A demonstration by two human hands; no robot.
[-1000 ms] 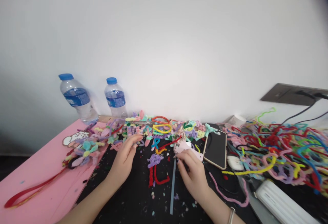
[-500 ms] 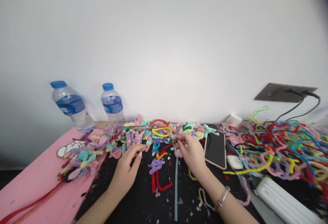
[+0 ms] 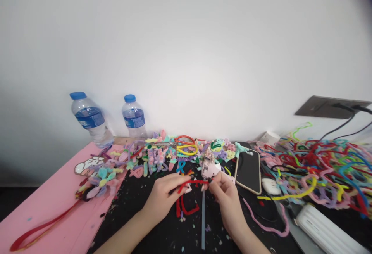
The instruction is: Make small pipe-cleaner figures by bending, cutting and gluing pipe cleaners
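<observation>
Red pipe cleaner (image 3: 194, 182): ran between both hands above the tabletop (image 3: 162, 238), slightly bowed, joined to nothing visible.
Left hand (image 3: 167, 190): fingers pinched its left part.
Right hand (image 3: 226, 192): thumb and fingertips gripped its right end.
Bent red piece (image 3: 188, 213): lay just below, seemingly already shaped, unattached.
Fuzzy flower cluster (image 3: 102, 176): looked finished, at left.
Loose pipe cleaners (image 3: 322, 168): heaped at right, mostly unworked.

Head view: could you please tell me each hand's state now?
Left hand: closed on the red fuzzy strip.
Right hand: closed on the same strip.
</observation>
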